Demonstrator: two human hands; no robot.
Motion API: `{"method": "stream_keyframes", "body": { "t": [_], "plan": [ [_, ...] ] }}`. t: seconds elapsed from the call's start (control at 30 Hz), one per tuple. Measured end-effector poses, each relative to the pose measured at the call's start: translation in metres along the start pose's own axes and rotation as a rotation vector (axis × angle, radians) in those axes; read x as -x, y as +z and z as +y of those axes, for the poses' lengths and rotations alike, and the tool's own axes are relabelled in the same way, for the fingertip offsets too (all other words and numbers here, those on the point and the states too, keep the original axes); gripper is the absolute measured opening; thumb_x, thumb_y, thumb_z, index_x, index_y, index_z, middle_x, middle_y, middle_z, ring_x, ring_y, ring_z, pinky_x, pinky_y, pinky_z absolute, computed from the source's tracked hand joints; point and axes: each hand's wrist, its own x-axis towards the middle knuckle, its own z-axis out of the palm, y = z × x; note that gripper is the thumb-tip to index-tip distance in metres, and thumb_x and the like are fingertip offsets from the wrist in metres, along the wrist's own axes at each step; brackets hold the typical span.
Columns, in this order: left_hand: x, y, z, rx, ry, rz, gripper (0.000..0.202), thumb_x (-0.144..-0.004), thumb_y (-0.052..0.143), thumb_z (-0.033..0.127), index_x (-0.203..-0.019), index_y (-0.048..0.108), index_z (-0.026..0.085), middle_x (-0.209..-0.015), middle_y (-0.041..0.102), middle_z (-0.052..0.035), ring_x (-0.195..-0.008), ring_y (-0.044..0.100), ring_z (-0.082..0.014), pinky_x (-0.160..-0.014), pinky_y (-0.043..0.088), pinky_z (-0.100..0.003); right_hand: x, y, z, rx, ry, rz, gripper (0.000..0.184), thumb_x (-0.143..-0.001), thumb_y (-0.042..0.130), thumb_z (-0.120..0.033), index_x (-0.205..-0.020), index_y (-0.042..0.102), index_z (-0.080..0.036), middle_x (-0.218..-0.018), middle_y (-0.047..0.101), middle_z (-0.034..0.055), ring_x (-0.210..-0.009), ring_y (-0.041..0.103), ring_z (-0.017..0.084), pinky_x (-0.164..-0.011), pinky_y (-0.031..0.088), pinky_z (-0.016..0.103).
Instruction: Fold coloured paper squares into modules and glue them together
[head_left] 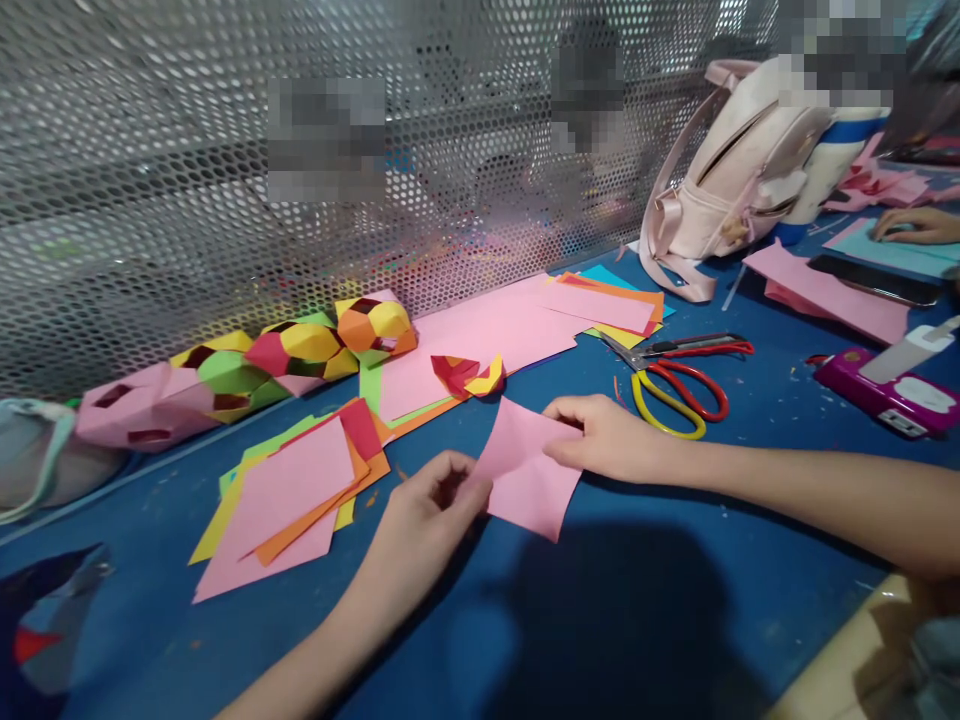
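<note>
Between my hands is a square of pink paper, slightly curved, with faint creases across it. My left hand pinches its left corner between thumb and fingers. On the opposite side, my right hand grips the upper right corner. Just beyond the square lies a small folded red and yellow paper piece. To the left of my left hand is a loose stack of coloured paper sheets, pink on top. Scissors with one yellow and one red handle lie beyond my right hand, beside a red-handled cutter.
Several folded paper balls line the perforated metal panel. Large pink sheets lie at the back. On the right are a pink backpack, a bottle, a purple device, a phone and another person's hand.
</note>
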Motion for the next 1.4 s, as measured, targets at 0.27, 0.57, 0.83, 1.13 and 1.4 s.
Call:
{"method": "stream_keyframes", "body": {
  "t": [0.27, 0.57, 0.83, 1.13, 1.4],
  "plan": [
    [-0.015, -0.005, -0.022, -0.441, 0.358, 0.074, 0.011, -0.081, 0.048, 0.025, -0.079, 0.057, 0.02, -0.079, 0.062, -0.0026, -0.074, 0.058, -0.0179, -0.066, 0.048, -0.03, -0.006, 0.005, 0.018, 0.379, -0.241, 0.003, 0.016, -0.068, 0.053, -0.003, -0.077, 0.059, -0.015, -0.079, 0.061, 0.0023, -0.078, 0.051, 0.015, -0.073, 0.037, 0.028],
    [-0.015, -0.002, -0.02, -0.392, 0.497, -0.052, 0.027, -0.086, 0.039, 0.016, -0.108, 0.055, 0.018, -0.099, 0.065, -0.006, -0.092, 0.061, -0.0172, -0.077, 0.051, -0.03, -0.007, 0.008, 0.019, 0.374, -0.328, -0.081, 0.046, -0.07, 0.046, 0.002, -0.111, 0.054, -0.017, -0.097, 0.064, 0.0042, -0.091, 0.051, 0.018, -0.083, 0.035, 0.033],
    [-0.018, -0.002, -0.027, -0.436, 0.693, -0.105, 0.03, -0.088, 0.037, 0.009, -0.112, 0.054, 0.018, -0.097, 0.065, -0.0062, -0.088, 0.06, -0.0151, -0.076, 0.049, -0.028, -0.005, 0.007, 0.022, 0.583, -0.544, -0.094, 0.037, -0.074, 0.047, 0.0, -0.106, 0.056, -0.016, -0.095, 0.066, 0.0031, -0.085, 0.05, 0.017, -0.076, 0.029, 0.03],
    [-0.018, -0.009, -0.046, -0.617, 0.883, -0.068, 0.033, -0.087, 0.038, 0.005, -0.118, 0.048, 0.013, -0.086, 0.063, -0.009, -0.078, 0.057, -0.0183, -0.069, 0.047, -0.03, -0.003, -0.002, 0.023, 0.901, -0.746, -0.079, 0.015, -0.084, 0.045, -0.01, -0.088, 0.058, -0.014, -0.073, 0.062, 0.0033, -0.071, 0.045, 0.016, -0.075, 0.024, 0.031],
    [-0.014, -0.012, -0.05, -0.716, 0.903, -0.039, 0.032, -0.088, 0.039, 0.006, -0.118, 0.048, 0.012, -0.081, 0.061, -0.0078, -0.073, 0.054, -0.0178, -0.066, 0.045, -0.03, 0.005, -0.022, 0.019, 1.04, -0.704, -0.081, 0.02, -0.086, 0.042, -0.01, -0.076, 0.058, -0.016, -0.063, 0.057, 0.0017, -0.062, 0.042, 0.014, -0.077, 0.024, 0.033]
  ]
}}
